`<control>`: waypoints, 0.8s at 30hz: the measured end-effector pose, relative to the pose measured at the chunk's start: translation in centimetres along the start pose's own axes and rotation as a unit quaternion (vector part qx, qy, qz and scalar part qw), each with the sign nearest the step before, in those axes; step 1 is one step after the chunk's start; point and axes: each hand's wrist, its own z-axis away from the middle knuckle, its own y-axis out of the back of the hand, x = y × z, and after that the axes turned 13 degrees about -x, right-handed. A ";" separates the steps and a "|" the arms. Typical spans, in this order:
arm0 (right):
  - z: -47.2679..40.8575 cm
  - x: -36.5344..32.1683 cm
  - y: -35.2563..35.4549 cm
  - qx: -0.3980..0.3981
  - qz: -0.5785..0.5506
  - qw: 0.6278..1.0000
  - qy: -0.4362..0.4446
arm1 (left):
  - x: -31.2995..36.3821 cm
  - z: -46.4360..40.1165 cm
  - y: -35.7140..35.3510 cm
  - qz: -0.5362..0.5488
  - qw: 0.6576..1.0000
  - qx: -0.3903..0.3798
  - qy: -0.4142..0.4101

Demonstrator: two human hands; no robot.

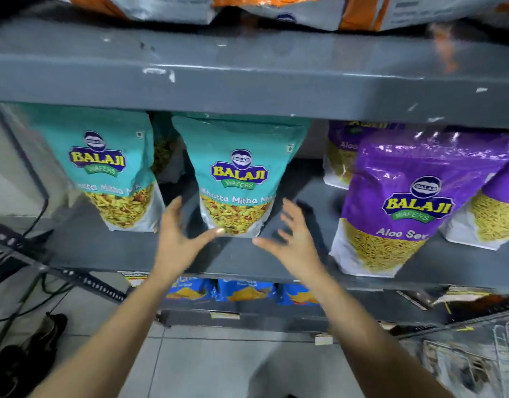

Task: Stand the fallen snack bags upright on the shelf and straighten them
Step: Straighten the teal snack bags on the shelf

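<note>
Middle shelf (pixel 109 248): two mix bags upright, left bag (pixel 104 170) and center bag (pixel 239 179), a third (pixel 164 147) behind the gap between them. Sev bags to the right: front one (pixel 414 205), one behind-left (pixel 342 156), one at far right (pixel 494 214). Left hand (pixel 178 237) and right hand (pixel 293 239) flank center bag's base. More bags on the shelves above and below.

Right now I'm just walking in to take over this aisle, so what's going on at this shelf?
A person is tidying snack bags on a grey shelf. Both hands are open at the base of the middle teal bag: the left hand has its thumb tip against the bag's bottom edge, and the right hand is spread just beside it. That bag stands upright, as does the teal bag to its left. The purple bags to the right lean and overlap.
</note>
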 end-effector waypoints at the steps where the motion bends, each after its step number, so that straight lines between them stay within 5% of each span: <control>1: -2.1 -0.6 0.0 -0.032 -0.002 0.999 -0.020 | 0.4 -1.2 0.3 -0.023 0.999 -0.033 0.000; 6: -5.4 -0.6 0.1 -0.057 0.050 0.994 -0.074 | 1.1 -3.4 0.4 -0.023 0.987 -0.160 -0.020; 19: 2.2 0.6 0.8 -0.043 0.050 0.996 -0.054 | 1.0 2.7 -1.9 0.010 0.986 -0.163 -0.033; 22: 4.2 0.4 -0.5 0.090 0.033 0.995 0.016 | 0.6 3.5 -0.9 0.038 0.989 -0.137 -0.044; 24: 6.7 0.3 -2.5 0.217 0.084 0.969 0.083 | -0.2 4.4 1.0 0.067 0.996 -0.021 -0.053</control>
